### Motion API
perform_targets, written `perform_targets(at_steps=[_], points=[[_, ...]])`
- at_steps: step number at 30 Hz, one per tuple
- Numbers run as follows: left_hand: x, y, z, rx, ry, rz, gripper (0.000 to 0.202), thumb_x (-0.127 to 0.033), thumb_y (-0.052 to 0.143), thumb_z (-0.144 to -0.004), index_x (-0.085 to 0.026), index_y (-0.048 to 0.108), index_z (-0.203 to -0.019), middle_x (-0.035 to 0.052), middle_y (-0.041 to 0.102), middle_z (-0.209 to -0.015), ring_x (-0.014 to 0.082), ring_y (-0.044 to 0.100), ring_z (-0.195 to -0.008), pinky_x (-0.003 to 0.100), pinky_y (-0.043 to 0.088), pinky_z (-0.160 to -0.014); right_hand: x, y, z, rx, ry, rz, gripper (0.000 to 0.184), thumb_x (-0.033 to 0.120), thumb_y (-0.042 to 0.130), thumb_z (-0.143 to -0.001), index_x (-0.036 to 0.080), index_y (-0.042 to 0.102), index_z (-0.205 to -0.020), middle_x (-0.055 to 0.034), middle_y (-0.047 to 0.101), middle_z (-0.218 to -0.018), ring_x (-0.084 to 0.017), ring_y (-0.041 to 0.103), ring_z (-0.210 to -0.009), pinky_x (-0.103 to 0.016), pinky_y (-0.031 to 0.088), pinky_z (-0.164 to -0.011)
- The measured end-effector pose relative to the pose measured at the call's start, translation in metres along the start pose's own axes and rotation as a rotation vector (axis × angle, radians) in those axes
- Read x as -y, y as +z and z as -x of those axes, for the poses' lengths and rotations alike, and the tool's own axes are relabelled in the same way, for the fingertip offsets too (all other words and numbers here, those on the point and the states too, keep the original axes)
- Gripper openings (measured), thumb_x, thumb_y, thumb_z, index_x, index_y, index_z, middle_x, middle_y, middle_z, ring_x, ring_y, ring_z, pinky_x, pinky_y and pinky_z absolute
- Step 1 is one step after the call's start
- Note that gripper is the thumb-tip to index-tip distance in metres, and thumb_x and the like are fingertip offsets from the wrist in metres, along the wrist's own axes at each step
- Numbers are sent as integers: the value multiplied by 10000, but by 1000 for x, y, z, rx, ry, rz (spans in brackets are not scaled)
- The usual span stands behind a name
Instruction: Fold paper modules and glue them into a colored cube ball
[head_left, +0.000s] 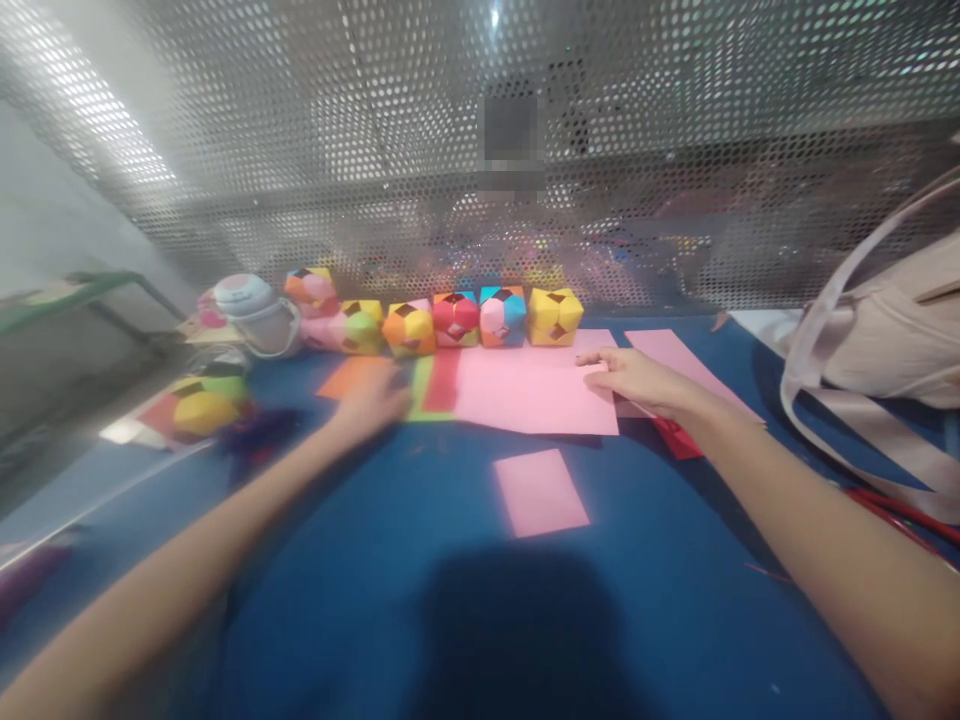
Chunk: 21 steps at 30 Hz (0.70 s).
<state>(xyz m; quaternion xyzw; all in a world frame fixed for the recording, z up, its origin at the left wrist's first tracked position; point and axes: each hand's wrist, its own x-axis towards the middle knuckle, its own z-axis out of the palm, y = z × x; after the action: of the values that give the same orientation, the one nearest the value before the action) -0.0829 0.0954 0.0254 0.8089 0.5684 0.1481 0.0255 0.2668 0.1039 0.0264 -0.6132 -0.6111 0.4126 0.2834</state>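
Note:
My left hand [373, 398] is stretched out over the left end of a stack of coloured paper sheets, near the orange sheet [346, 377] and the green and red sheets [435, 385]; motion blurs its fingers. My right hand [637, 380] rests with fingers extended on the right edge of a large pink sheet [532, 392]. A small pink paper rectangle [540, 490] lies alone on the blue table [390, 560], nearer to me than both hands.
A row of several multicoloured folded paper cubes [457, 318] stands behind the sheets along a perforated metal wall [675, 150]. A white container [251, 305] and another paper cube [201, 405] sit at left. A beige bag [892, 340] with straps occupies the right. Another pink sheet [675, 360] lies beyond my right hand.

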Motion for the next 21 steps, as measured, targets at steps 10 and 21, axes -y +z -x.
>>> perform_targets(at_steps=[10,21], points=[[-2,8,20,78,-62,2,244,-262,391,-850,-178,617,-881,89,647,-982,222,584,-963,349,452,-862,4,31,9,191,-94,-181,323,98,540,-721,134,610,-1034,-46,666,-871,-138,604,-776,-225,474,-643],[26,-9,-18,-28,-300,-122,316,-424,503,-775,-172,617,-928,121,647,-953,277,616,-873,347,473,-716,-6,28,0,27,-286,398,197,224,521,-807,153,653,-934,-89,681,-1022,-193,627,-933,-286,467,-827]])
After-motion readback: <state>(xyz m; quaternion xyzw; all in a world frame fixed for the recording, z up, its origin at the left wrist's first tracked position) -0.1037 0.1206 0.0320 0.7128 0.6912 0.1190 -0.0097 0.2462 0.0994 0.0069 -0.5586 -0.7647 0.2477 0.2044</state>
